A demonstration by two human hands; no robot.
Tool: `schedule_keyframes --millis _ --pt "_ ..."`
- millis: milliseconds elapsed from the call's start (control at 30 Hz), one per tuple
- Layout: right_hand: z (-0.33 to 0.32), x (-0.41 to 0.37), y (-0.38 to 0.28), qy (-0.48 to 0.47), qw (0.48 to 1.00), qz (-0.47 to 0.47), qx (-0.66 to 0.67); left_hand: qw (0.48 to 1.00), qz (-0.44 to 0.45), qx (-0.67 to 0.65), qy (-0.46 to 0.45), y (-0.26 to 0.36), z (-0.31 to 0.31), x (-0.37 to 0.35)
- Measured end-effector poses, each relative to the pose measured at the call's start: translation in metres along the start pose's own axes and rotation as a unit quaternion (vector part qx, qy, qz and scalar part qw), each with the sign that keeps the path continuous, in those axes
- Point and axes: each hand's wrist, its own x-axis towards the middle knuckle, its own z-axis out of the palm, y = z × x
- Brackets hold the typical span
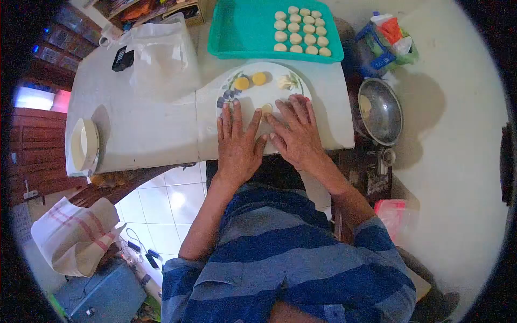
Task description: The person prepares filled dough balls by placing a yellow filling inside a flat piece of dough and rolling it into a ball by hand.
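A round white plate (pixel 253 96) with a floral border lies near the table's front edge, under both hands. A small pale piece of dough (pixel 266 109) sits between my index fingertips. My left hand (pixel 237 144) rests palm down on the plate with its fingers spread, the index touching the dough's left side. My right hand (pixel 299 137), also palm down with fingers apart, meets the dough from the right. Toward the plate's far side are two yellow balls, a left one (pixel 242 83) and a right one (pixel 259 78), and a whitish lump (pixel 285 82).
Behind the plate, a green tray (pixel 242 29) carries rows of several round pale dough pieces (pixel 294 27). Plastic sheeting (pixel 164 59) and a black packet (pixel 123 59) lie at left. A pale oval container (pixel 85 144) stands at the left corner; a metal bowl (pixel 381 111) is at right.
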Motion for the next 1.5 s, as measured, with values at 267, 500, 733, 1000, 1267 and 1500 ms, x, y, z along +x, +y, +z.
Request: schedule_keyframes --millis 267,500,733,1000,1267,1500 --pt "-0.003 -0.001 0.005 -0.005 1.000 0.012 -0.019 1.000 0.014 0.007 -0.009 0.001 0.009 0.005" --pt "-0.001 0.003 0.006 -0.005 1.000 -0.001 -0.031 1.000 0.013 -0.007 0.005 0.000 0.008 0.004" --pt "-0.006 0.003 0.008 -0.027 0.998 0.022 -0.045 1.000 0.012 0.002 -0.004 -0.002 0.000 0.007" --pt "-0.004 0.007 0.015 -0.047 0.997 0.031 -0.055 0.999 0.014 0.027 0.011 -0.010 0.000 0.019" --pt "-0.004 0.013 0.022 -0.075 0.996 0.023 -0.053 0.998 0.048 0.022 0.016 -0.014 0.001 0.029" --pt "0.003 0.020 0.026 -0.061 0.996 0.004 -0.059 0.997 0.057 0.048 0.017 -0.023 0.002 0.039"
